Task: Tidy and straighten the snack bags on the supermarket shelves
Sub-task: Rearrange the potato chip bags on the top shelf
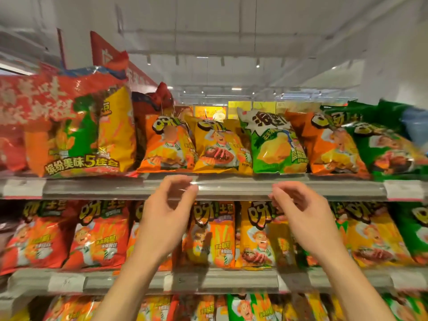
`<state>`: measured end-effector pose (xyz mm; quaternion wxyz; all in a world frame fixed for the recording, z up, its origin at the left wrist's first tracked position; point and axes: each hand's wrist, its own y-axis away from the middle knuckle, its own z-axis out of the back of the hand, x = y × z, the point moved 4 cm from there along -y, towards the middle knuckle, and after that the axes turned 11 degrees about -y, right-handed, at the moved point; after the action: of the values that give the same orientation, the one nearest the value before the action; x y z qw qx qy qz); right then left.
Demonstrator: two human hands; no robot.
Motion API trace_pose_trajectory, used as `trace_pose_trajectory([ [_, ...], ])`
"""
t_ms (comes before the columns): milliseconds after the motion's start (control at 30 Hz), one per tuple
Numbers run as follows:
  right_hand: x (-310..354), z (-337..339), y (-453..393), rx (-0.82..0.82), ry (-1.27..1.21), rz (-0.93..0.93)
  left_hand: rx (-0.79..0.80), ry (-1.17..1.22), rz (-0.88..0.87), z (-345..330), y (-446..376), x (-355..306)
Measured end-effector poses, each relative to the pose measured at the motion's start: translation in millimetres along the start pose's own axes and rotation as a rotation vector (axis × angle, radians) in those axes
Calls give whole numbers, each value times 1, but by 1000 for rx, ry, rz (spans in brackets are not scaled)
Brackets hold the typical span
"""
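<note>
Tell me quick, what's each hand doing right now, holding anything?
Left hand: open, fingers loosely curled, holding nothing.
Right hand: open, fingers loosely curled, holding nothing.

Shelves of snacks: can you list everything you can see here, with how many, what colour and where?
Big multipack: one, red, orange, green and yellow, top shelf far left.
Orange chef bag: one, top shelf, centre-left.
Yellow chef bag: one, top shelf, centre.
Light green bag: one, green with yellow chips, top shelf, right of centre.
Orange bag: one, top shelf right.
Dark green bag: one, top shelf far right.
Middle-shelf bags: a full row, too blurred to count, red, orange, yellow, green.
Bottom-shelf bags: only tops show, orange, yellow, green.
Shelf rail: grey, under the top row.
Red sign: one, upper left.
Left hand: raised, empty.
Right hand: raised, empty.
</note>
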<state>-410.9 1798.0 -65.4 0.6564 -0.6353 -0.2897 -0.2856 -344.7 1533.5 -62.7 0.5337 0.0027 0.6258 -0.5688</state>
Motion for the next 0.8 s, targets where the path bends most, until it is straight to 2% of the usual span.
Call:
trace_pose_trajectory([
  [200,29,-15,-43,85,202,167,-80,-225,-113,3,-47,-22],
  [367,40,-26,-81,29,512,347,6,-497,-104,-11,-83,-26],
  [567,27,-74,-85,302,629,410,172,-638,-179,-26,-90,-19],
  [667,19,-90,-89,385,634,388,145,-673,-267,-17,-90,-15],
  [800,6,-93,-94,382,619,372,-42,-803,-340,10,-95,-6],
])
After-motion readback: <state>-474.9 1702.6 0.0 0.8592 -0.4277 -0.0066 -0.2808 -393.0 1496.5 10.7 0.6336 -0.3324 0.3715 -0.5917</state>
